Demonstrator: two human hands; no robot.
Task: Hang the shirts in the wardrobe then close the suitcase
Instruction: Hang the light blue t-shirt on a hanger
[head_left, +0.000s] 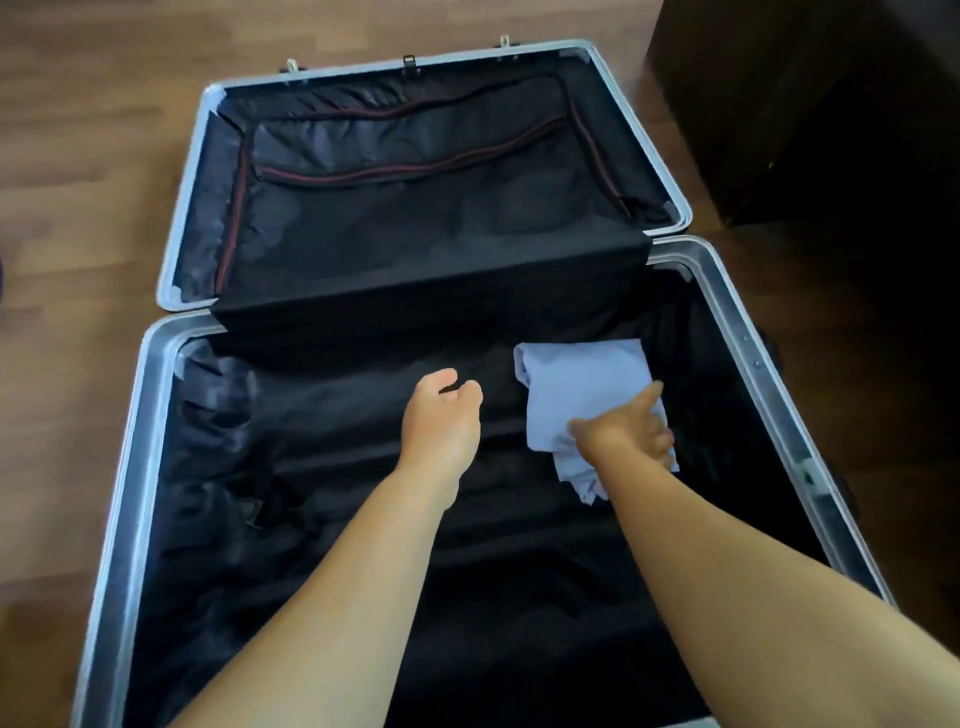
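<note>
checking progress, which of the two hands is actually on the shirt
The right hand: it lies on the folded pale blue shirt in the near half of the suitcase. The left hand hovers beside it, holding nothing.

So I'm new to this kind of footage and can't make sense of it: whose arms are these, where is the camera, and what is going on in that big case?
There is no machine here. The two bare arms belong to a person, and the single camera is worn on their head, looking forward and down, so you see roughly what they see.

On the wooden floor lies an open suitcase with a silver metal frame and black lining. The far half has a zipped divider; the near half holds one folded pale blue shirt, at its right side.

The right hand is on the shirt, fingers curled around its near edge in a grip. The left hand hovers beside it over the lining, fingers loosely bent, holding nothing.

The dark furniture at the top right may be the wardrobe, but I cannot tell.
</note>
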